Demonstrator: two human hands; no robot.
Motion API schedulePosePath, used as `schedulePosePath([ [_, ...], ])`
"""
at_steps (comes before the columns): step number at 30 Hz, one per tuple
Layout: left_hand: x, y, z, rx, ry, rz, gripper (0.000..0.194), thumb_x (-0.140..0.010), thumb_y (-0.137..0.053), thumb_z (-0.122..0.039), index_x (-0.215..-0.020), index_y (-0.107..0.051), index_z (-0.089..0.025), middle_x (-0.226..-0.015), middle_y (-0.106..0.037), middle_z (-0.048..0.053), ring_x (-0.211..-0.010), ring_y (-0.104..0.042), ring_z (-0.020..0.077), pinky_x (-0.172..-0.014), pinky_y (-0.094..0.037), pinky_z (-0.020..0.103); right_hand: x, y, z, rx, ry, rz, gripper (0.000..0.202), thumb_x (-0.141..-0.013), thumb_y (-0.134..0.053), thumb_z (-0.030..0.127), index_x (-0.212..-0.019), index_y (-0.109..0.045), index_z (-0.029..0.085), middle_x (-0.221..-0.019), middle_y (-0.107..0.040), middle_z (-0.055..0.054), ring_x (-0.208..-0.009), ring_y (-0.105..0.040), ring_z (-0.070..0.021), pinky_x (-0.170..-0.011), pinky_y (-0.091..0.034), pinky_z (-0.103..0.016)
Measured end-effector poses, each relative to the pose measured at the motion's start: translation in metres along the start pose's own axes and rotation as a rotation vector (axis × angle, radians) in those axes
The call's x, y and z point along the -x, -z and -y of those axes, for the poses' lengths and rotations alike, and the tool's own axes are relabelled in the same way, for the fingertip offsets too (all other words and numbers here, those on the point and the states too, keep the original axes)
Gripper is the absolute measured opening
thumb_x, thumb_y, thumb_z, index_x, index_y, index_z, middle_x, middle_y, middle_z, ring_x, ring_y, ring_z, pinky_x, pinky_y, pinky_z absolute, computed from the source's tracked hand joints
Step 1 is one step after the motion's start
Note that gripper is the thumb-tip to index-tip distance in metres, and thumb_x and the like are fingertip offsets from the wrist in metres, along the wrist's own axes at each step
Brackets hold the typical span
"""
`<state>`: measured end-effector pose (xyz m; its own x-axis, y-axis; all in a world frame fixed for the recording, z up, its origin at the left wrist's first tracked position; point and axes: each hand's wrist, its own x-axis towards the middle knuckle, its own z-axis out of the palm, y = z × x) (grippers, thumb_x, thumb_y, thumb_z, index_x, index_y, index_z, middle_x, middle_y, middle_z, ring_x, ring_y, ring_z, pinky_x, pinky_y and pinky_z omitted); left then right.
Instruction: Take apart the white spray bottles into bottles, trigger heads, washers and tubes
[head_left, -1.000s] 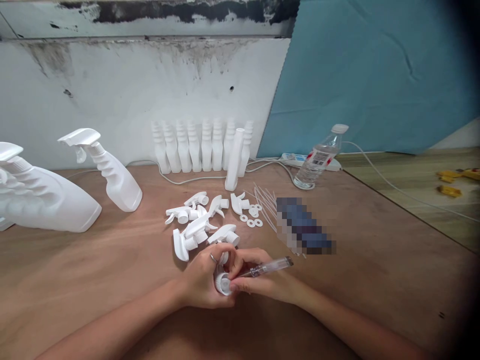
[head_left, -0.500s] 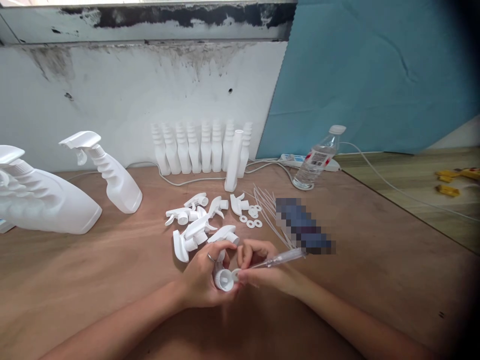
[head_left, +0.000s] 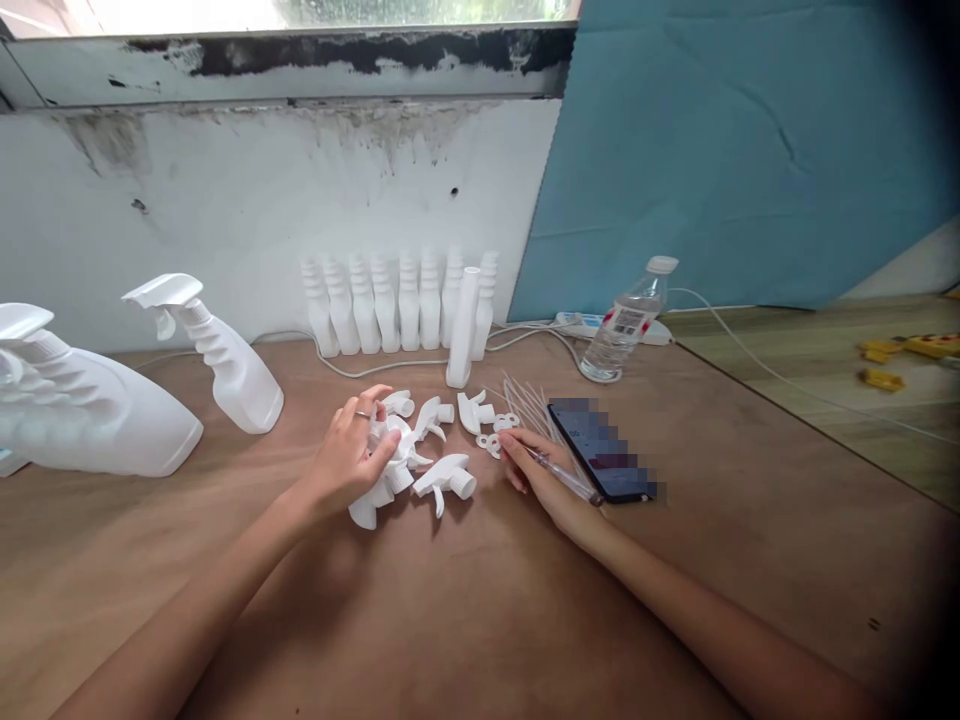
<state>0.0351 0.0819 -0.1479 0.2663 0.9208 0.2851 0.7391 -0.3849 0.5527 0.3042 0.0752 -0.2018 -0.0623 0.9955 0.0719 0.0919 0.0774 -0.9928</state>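
Observation:
My left hand [head_left: 358, 448] is over the left side of a pile of white spray heads [head_left: 403, 440], its fingers curved round one of them. My right hand [head_left: 536, 470] holds a thin clear tool [head_left: 568, 477] like a screwdriver, which lies across the palm. Its fingertips are at the small white ring washers [head_left: 491, 442]. One spray head [head_left: 448, 480] lies between the hands, and another [head_left: 474, 412] lies left of the washers. Thin white tubes [head_left: 529, 400] lie behind my right hand.
A phone [head_left: 604, 455] lies right of my right hand. White bottles [head_left: 382, 310] stand along the wall, one [head_left: 463, 330] in front. Capped spray bottles [head_left: 244, 375] are at the left. A water bottle [head_left: 622, 325] stands by a power strip [head_left: 660, 333] and cable.
My hands have moved apart. The left went back and left to the pile, without the spray head it held. The right moved to the washers with the tool. The view has tilted slightly up.

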Motion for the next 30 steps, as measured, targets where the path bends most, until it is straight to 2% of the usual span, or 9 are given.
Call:
schedulePosePath([
  [3, -0.005, 0.001, 0.006, 0.019, 0.056, 0.014, 0.047, -0.092, -0.044, -0.043, -0.134, -0.039, -0.022, -0.107, -0.056, 0.008, -0.096, -0.055, 0.0246, -0.087, -0.045, 0.040, -0.001, -0.003, -0.008, 0.021, 0.002, -0.019, 0.039, -0.085, -0.059, 0.049, -0.099, -0.067, 0.014, -0.063, -0.052, 0.002, -0.044, -0.041, -0.0072, -0.041, -0.028, -0.022],
  [6, -0.008, -0.001, 0.010, 0.039, 0.087, -0.014, 0.049, -0.092, -0.044, -0.046, -0.133, -0.042, -0.019, -0.105, -0.057, 0.008, -0.099, -0.055, 0.0254, -0.086, -0.046, 0.039, -0.002, -0.002, -0.014, 0.022, 0.021, -0.051, 0.041, -0.086, -0.058, 0.049, -0.108, -0.066, 0.015, -0.071, -0.055, 0.000, -0.045, -0.042, -0.0068, -0.041, -0.029, -0.022],
  [10, -0.011, -0.003, 0.016, 0.042, 0.122, -0.036, 0.054, -0.093, -0.043, -0.048, -0.137, -0.039, -0.018, -0.106, -0.057, 0.009, -0.102, -0.055, 0.0260, -0.092, -0.044, 0.042, -0.003, -0.001, -0.016, 0.017, 0.051, -0.031, 0.038, -0.087, -0.055, 0.050, -0.099, -0.066, 0.016, -0.077, -0.056, -0.001, -0.046, -0.043, -0.0066, -0.040, -0.029, -0.022],
  [16, -0.013, -0.011, 0.033, 0.050, 0.148, -0.020, 0.057, -0.093, -0.042, -0.051, -0.137, -0.038, -0.016, -0.121, -0.053, 0.014, -0.117, -0.050, 0.0291, -0.101, -0.039, 0.047, -0.002, -0.003, -0.012, 0.035, 0.059, -0.010, 0.035, -0.088, -0.056, 0.048, -0.096, -0.065, 0.016, -0.076, -0.054, -0.001, -0.047, -0.044, -0.0069, -0.041, -0.030, -0.022],
  [19, -0.015, -0.014, 0.038, 0.057, 0.141, -0.028, 0.055, -0.092, -0.045, -0.050, -0.136, -0.040, -0.017, -0.131, -0.048, 0.015, -0.120, -0.050, 0.0284, -0.098, -0.044, 0.044, -0.002, -0.003, -0.012, 0.037, 0.069, 0.000, 0.035, -0.088, -0.055, 0.049, -0.096, -0.065, 0.016, -0.076, -0.055, -0.001, -0.046, -0.043, -0.0064, -0.041, -0.031, -0.022],
  [22, -0.016, -0.006, 0.034, 0.042, 0.112, -0.067, 0.047, -0.092, -0.047, -0.047, -0.130, -0.047, -0.019, -0.133, -0.048, 0.013, -0.118, -0.053, 0.0272, -0.093, -0.048, 0.041, -0.002, -0.003, -0.012, 0.044, 0.069, 0.003, 0.035, -0.088, -0.055, 0.048, -0.096, -0.065, 0.016, -0.077, -0.055, -0.001, -0.046, -0.043, -0.0061, -0.042, -0.031, -0.023],
  [25, -0.018, 0.019, 0.024, -0.035, -0.003, -0.262, 0.031, -0.093, -0.051, -0.039, -0.117, -0.056, -0.021, -0.127, -0.052, 0.009, -0.117, -0.054, 0.0250, -0.093, -0.049, 0.039, 0.000, -0.003, -0.010, 0.045, 0.055, -0.007, 0.034, -0.087, -0.056, 0.048, -0.094, -0.065, 0.016, -0.072, -0.055, 0.000, -0.046, -0.044, -0.0073, -0.043, -0.030, -0.023],
  [28, -0.018, 0.054, 0.022, -0.218, -0.112, -0.590, 0.022, -0.090, -0.057, -0.028, -0.110, -0.058, -0.017, -0.121, -0.051, 0.010, -0.117, -0.051, 0.0238, -0.092, -0.049, 0.038, 0.002, -0.002, -0.004, 0.071, 0.054, 0.014, 0.034, -0.087, -0.057, 0.048, -0.097, -0.063, 0.016, -0.054, -0.048, 0.004, -0.045, -0.042, -0.0096, -0.045, -0.030, -0.024],
  [30, -0.017, 0.076, 0.030, -0.347, -0.135, -0.809, 0.026, -0.086, -0.061, -0.021, -0.109, -0.054, -0.013, -0.121, -0.047, 0.012, -0.118, -0.047, 0.0260, -0.093, -0.047, 0.042, 0.004, 0.000, -0.001, 0.075, 0.062, 0.043, 0.034, -0.088, -0.056, 0.048, -0.099, -0.062, 0.017, -0.051, -0.047, 0.005, -0.047, -0.043, -0.0104, -0.047, -0.031, -0.024],
])
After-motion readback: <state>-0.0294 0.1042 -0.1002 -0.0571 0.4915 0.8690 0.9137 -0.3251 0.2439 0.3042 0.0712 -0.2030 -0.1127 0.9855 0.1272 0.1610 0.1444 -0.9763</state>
